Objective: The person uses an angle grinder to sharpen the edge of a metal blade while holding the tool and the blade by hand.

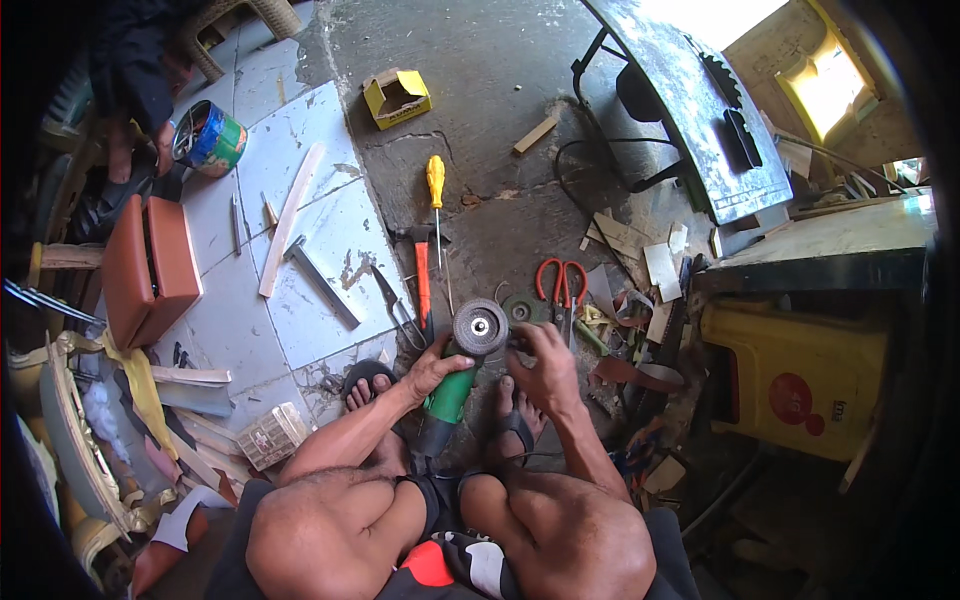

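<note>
the left grip (440,370) is clamped on a green angle grinder (448,397), whose grey disc (480,327) stands face up just ahead and right of that grip. the right grip (543,358) is just right of the disc, fingers bent; i cannot tell whether they are closed on anything or touch the grinder.

just ahead of the right grip, on the floor (490,130), lie a second disc (521,311) and red-handled scissors (560,283). ahead of the left grip lies an orange-handled hammer (423,280), with a yellow screwdriver (436,185) farther off. a dark metal tool (397,308) lies near the left grip, ahead and to its left. well beyond both grips sits an open yellow box (397,97).
</note>
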